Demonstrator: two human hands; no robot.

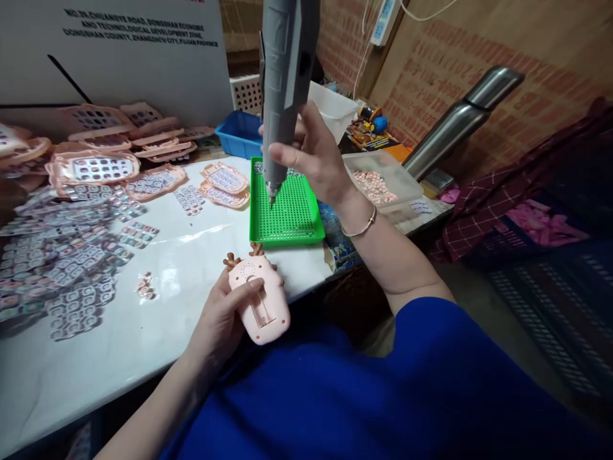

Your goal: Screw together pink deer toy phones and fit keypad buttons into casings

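Note:
A pink toy casing point(263, 306) with brown antlers lies back side up in my left hand point(223, 316). The thumb presses beside its open battery slot, and small screw holes show near its edges. My right hand point(318, 156) is wrapped round a grey electric screwdriver point(280, 89), which hangs upright with its tip pointing down over a green perforated tray point(287, 217). The tip is above and apart from the casing. Shiny small screws point(258, 167) sit at the tray's far end.
Pink shell parts point(96, 167) and button sheets point(76, 262) cover the table's left side. Small brown pieces point(147, 286) lie nearer. Behind stand a blue bin point(239, 133) and white basket point(330, 108). At right are a clear box of pink pieces point(373, 185) and a steel flask point(450, 134).

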